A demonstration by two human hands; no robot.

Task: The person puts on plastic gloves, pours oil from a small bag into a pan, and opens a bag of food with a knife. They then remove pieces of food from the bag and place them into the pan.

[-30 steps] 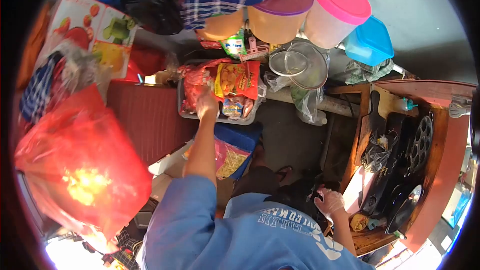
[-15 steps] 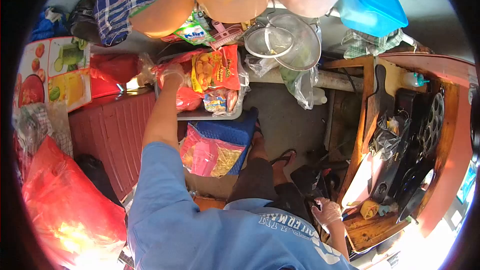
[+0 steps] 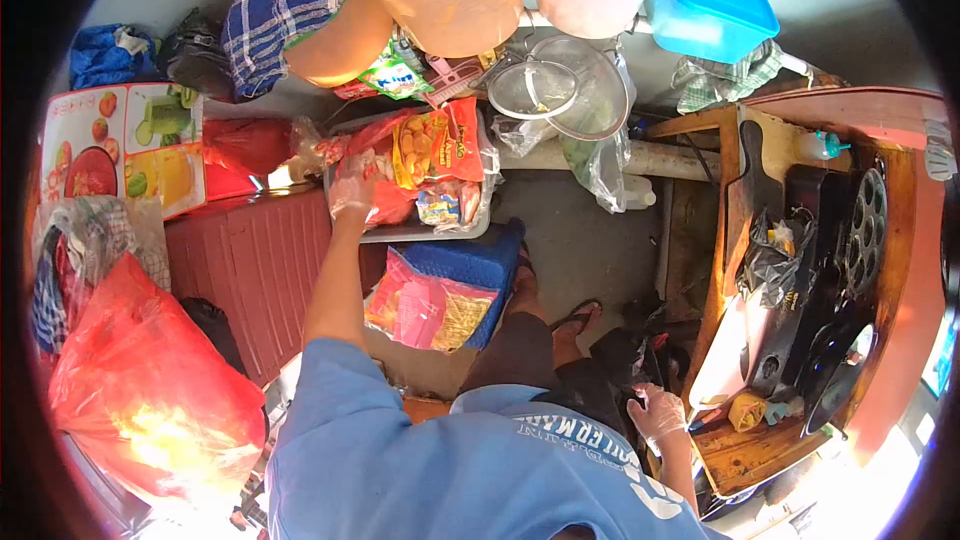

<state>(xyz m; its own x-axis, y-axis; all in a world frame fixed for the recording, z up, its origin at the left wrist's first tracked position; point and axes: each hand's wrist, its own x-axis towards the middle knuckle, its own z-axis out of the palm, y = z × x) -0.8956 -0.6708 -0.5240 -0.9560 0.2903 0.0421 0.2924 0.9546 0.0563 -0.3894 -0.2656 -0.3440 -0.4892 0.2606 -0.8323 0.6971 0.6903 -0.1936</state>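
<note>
My left hand (image 3: 352, 190), in a clear plastic glove, reaches into the grey tray (image 3: 480, 225) at its left side. It touches a red plastic bag (image 3: 395, 202); its fingertips are too blurred to tell their grip. Right of it in the tray lies an orange-and-red food packet (image 3: 435, 145), with a small colourful packet (image 3: 438, 206) below. My right hand (image 3: 656, 412), also gloved, hangs beside the wooden stand (image 3: 735, 455), its fingers loosely bent and apart, holding nothing visible.
A pink packet (image 3: 425, 305) rests on a blue container (image 3: 465, 265) below the tray. Strainers (image 3: 590, 90) and lidded tubs (image 3: 455, 0) are at the top. A large red bag (image 3: 150, 380) fills the lower left. Black pans (image 3: 835, 370) sit on the right.
My left hand has moved slightly down and is drawn back towards the tray's near left part. The whole view has shifted a little. My right hand stays beside the wooden stand.
</note>
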